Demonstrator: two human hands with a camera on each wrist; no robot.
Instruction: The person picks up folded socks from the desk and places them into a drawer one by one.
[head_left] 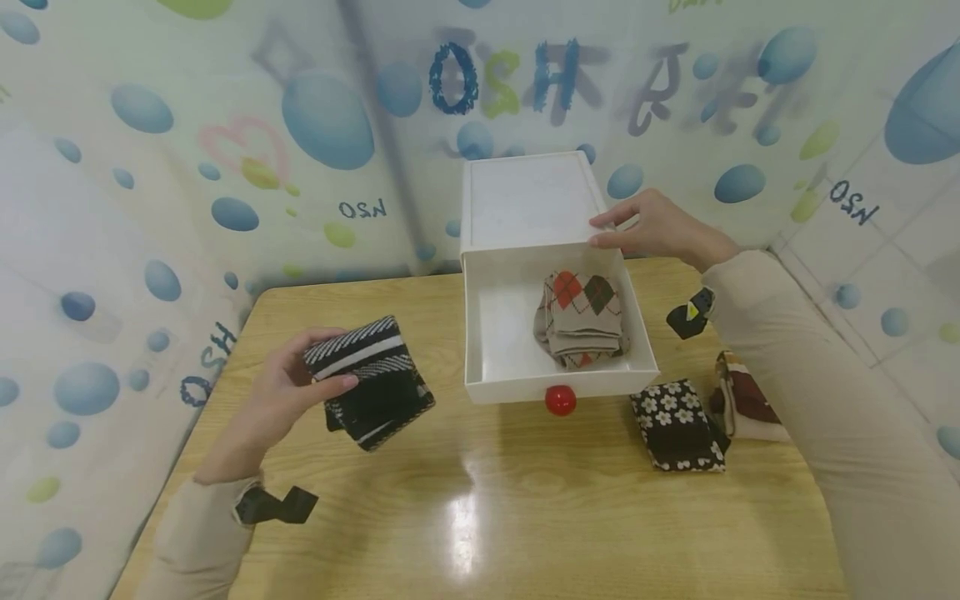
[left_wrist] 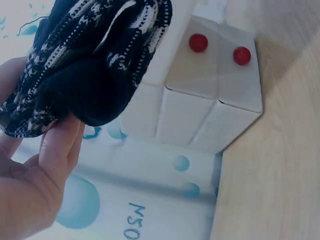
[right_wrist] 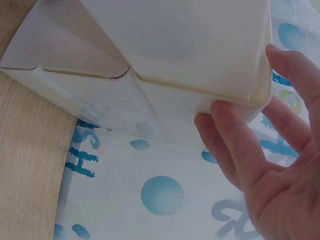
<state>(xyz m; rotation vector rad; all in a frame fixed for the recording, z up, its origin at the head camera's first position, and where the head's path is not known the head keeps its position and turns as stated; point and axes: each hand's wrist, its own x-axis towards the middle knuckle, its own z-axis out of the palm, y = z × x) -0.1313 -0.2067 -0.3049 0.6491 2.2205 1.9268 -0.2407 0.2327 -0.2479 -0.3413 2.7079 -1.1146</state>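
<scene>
In the head view, my left hand (head_left: 288, 396) holds a folded pair of black socks (head_left: 375, 387) with white stripes, thumb across the front, above the table's left side. The left wrist view shows the socks (left_wrist: 95, 65) bunched over my fingers. My right hand (head_left: 656, 229) grips the top right edge of a white drawer box (head_left: 528, 200) between thumb and fingers. Its top drawer (head_left: 498, 325) is pulled out, with a red knob (head_left: 560, 401) on the front. Folded beige argyle socks (head_left: 585, 317) lie in the drawer's right half.
Right of the drawer, folded black socks with white flowers (head_left: 678, 425) lie on the wooden table (head_left: 525, 517). Maroon and cream socks (head_left: 750, 404) lie beyond, partly behind my right sleeve. Lower drawers (left_wrist: 192, 70) with red knobs show in the left wrist view. A patterned wall (head_left: 360, 208) stands behind.
</scene>
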